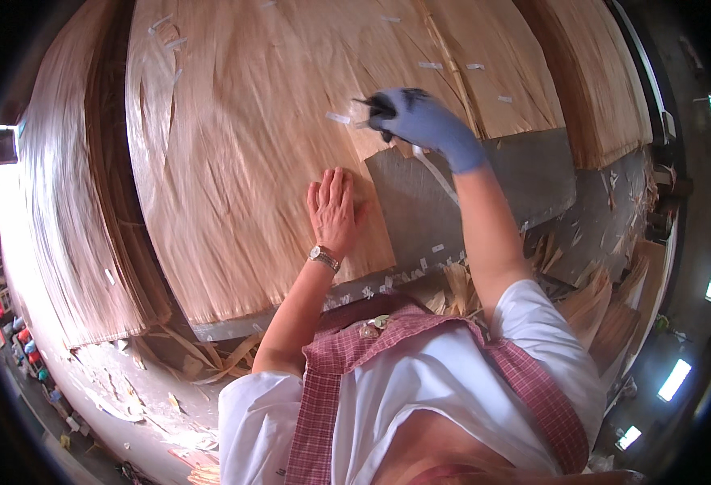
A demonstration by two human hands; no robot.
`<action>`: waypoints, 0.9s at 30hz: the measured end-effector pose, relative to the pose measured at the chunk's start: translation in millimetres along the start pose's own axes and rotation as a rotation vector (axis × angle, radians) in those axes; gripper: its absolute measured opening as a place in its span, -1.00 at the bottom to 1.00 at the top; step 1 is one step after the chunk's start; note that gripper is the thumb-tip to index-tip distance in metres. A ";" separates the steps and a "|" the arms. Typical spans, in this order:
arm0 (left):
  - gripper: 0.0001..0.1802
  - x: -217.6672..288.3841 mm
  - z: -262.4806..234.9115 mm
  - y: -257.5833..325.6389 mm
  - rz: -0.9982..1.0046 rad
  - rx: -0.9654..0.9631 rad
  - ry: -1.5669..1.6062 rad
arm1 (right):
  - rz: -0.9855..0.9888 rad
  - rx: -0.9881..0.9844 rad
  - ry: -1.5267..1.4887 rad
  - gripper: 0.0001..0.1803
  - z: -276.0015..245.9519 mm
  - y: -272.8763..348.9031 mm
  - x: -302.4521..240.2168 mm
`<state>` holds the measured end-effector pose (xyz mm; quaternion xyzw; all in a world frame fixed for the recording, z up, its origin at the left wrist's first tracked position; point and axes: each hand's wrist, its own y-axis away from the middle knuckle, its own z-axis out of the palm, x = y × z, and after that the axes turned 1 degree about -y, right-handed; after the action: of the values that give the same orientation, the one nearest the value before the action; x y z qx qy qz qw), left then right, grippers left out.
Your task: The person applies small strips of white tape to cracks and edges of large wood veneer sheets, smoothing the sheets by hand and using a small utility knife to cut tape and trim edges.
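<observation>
My left hand (337,212) is bare, with a watch (324,258) at the wrist. Its fingers are stretched out flat on a large, thin sheet of wood veneer (234,178), close to its right edge. Over the sheet's edge, my right hand (416,121) wears a grey-blue glove with black fingertips. Those fingers are pinched together, and motion blurs them a little. A narrow strip of white tape (438,176) hangs from under this hand. Beside the fingertips, a short piece of white tape (338,118) sticks to the veneer.
Stacks of veneer stand at the left (64,202) and the far right (602,89). A grey board (469,202) shows beneath the veneer. More tape pieces (431,65) dot the sheet. Torn veneer scraps (459,284) lie along the near edge.
</observation>
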<state>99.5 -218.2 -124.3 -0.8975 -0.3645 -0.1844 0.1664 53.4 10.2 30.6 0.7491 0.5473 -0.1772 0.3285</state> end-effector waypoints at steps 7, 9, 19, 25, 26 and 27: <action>-0.32 0.8 -5.8 -11.9 -0.023 -0.043 0.053 | 0.185 -0.438 -0.191 -0.67 73.9 -46.0 67.8; -0.30 5.1 -6.9 -20.7 -0.083 0.006 0.118 | 0.178 -0.348 -0.342 -0.65 84.9 -38.0 69.7; -0.30 21.2 6.9 -44.9 -0.040 -0.072 -0.140 | 0.026 0.087 0.319 -0.42 97.8 -9.7 108.8; -0.41 18.4 28.7 -48.8 0.028 -0.006 -0.387 | -0.046 0.286 0.313 -0.58 126.7 54.4 129.7; -0.41 15.0 30.1 -48.3 0.017 0.002 -0.404 | -0.003 0.217 0.287 -0.64 118.1 62.6 105.0; -0.42 13.6 30.9 -43.8 0.004 0.005 -0.416 | 0.046 0.144 0.263 -0.70 100.1 75.4 61.2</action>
<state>83.7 -167.0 -138.0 -0.9166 -0.3895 0.0061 0.0901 154.1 -29.4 -57.3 0.7998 0.5543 -0.1087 0.2031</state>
